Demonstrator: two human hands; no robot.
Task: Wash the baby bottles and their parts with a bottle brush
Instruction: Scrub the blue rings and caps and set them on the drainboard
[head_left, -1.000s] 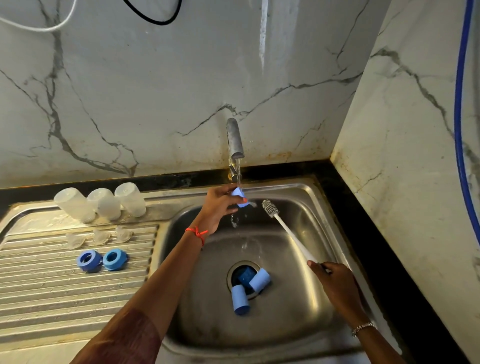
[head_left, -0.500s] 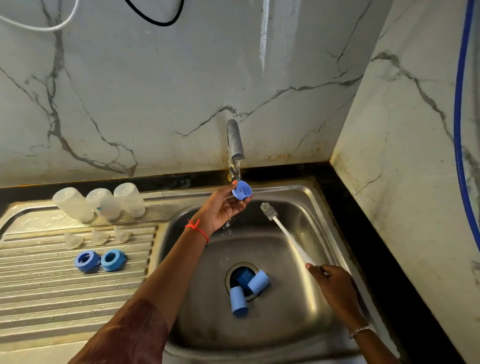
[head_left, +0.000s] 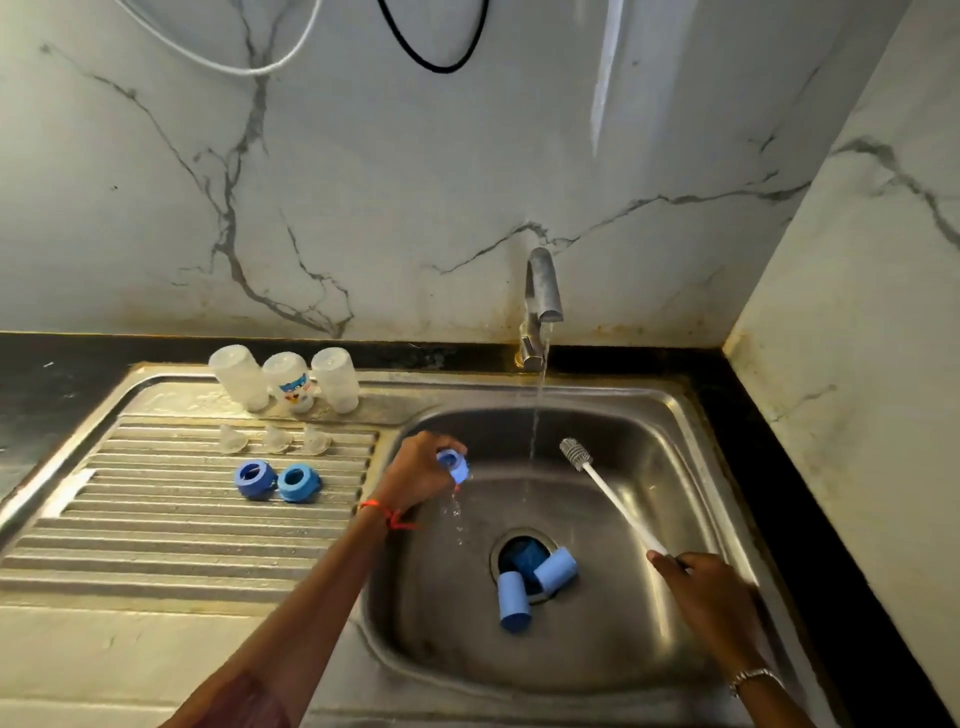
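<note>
left hand (head_left: 415, 470) fingers curled round the dripping blue collar ring (head_left: 453, 464) over the basin's left side: best drain it mouth-down, then park it by the two rings (head_left: 254, 480) on the drainboard (head_left: 156, 525), right hand (head_left: 711, 587) gripping the bottle brush (head_left: 613, 499) aside.

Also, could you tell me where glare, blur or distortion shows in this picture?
Head view: a glare streak on the marble wall; bright reflections on the sink at its right side; wide-angle perspective slants the wall corner; the blue part in the left hand looks slightly smeared, the brush crisp.
</note>
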